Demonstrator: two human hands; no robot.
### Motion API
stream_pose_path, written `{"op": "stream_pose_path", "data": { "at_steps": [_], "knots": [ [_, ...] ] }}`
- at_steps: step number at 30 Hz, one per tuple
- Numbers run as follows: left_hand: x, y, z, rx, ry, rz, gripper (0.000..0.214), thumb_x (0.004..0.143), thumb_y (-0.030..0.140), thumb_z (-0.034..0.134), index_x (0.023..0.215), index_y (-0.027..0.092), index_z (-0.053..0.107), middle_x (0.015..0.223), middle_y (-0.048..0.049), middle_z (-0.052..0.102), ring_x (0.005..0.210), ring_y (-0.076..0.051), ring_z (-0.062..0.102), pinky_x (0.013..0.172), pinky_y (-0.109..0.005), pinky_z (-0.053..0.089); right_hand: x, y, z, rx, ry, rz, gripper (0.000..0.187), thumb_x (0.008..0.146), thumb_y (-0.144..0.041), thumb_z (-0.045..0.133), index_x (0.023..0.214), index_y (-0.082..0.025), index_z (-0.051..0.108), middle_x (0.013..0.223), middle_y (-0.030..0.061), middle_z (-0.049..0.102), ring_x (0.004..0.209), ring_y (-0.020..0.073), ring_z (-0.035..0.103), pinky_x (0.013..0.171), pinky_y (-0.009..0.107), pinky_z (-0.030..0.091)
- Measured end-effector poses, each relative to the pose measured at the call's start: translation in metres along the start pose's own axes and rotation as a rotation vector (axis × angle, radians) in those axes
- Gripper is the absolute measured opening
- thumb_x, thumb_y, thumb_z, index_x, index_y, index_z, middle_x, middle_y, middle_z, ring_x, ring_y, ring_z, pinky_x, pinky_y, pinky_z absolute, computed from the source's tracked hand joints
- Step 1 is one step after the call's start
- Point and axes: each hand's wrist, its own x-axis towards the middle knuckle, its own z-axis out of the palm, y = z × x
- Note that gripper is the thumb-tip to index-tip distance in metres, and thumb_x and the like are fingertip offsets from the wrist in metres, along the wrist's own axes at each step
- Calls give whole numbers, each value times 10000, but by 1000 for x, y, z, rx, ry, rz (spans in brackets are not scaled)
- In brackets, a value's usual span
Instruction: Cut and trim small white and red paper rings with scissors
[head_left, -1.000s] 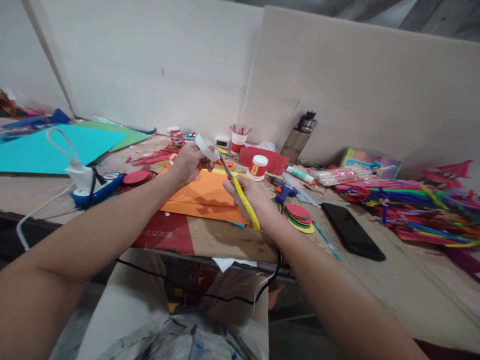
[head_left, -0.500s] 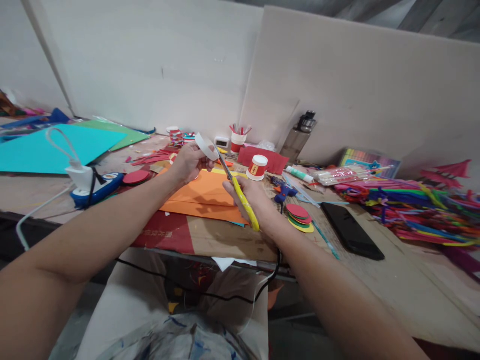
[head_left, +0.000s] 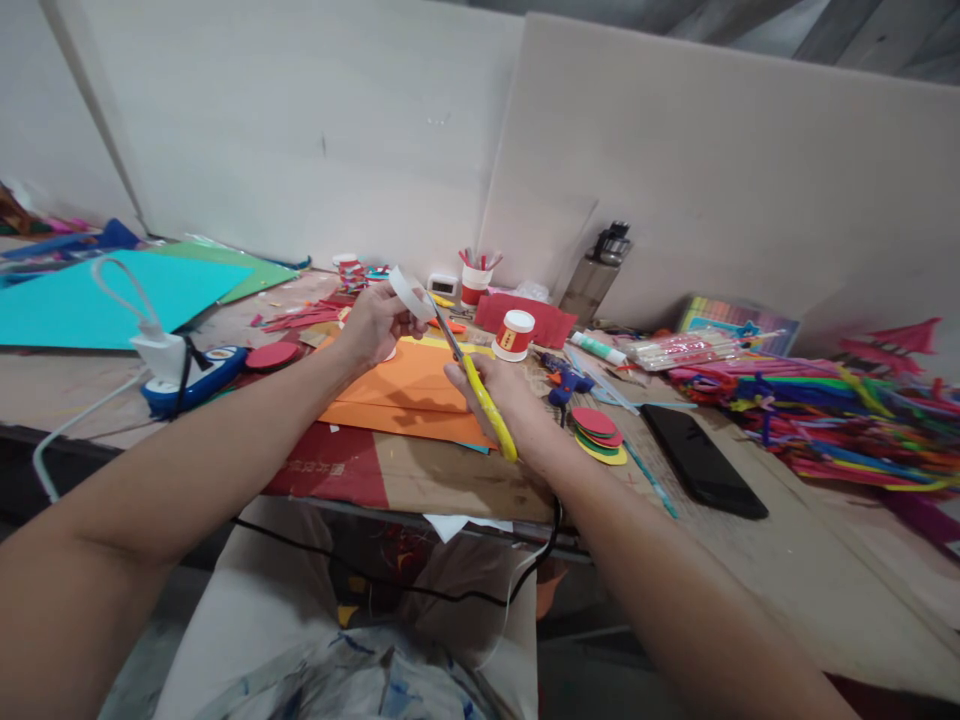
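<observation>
My left hand (head_left: 377,322) pinches a curved white strip of paper (head_left: 410,294) above the table. My right hand (head_left: 504,393) is closed round the yellow handles of a pair of scissors (head_left: 480,388). Their blades point up and away, with the tips at the right end of the white strip; whether they touch it I cannot tell. Below both hands lie orange sheets (head_left: 397,398). A red and white paper cup (head_left: 514,336) stands upright just beyond my right hand.
A glue gun (head_left: 566,383), stacked coloured discs (head_left: 598,436) and a black phone (head_left: 701,460) lie at right, before bundled pipe cleaners (head_left: 840,425). At left are a blue power strip (head_left: 206,375) and a turquoise sheet (head_left: 112,295). A bottle (head_left: 596,275) leans at the back.
The white strip and the scissors are almost where they were. My right hand and the scissors have shifted very slightly left.
</observation>
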Motion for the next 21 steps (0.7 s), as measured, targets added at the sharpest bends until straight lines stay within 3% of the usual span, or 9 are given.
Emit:
{"op": "stream_pose_path", "data": {
  "at_steps": [5, 21],
  "knots": [
    [-2, 0, 2, 23, -32, -10, 245, 701, 295, 735, 697, 139, 547, 593, 10, 603, 448, -58, 530, 439, -177, 412, -1, 1, -2, -42, 33, -58, 385, 916, -570, 477, 804, -210, 558, 710, -4, 590, 619, 124, 492, 586, 248, 307],
    [-3, 1, 3, 6, -89, -31, 300, 700, 336, 756, 658, 142, 531, 585, 4, 604, 444, -58, 532, 428, -174, 410, 0, -3, -2, -1, 15, 0, 397, 911, -577, 479, 795, -205, 552, 677, -2, 591, 571, 120, 490, 548, 251, 304]
  ]
}}
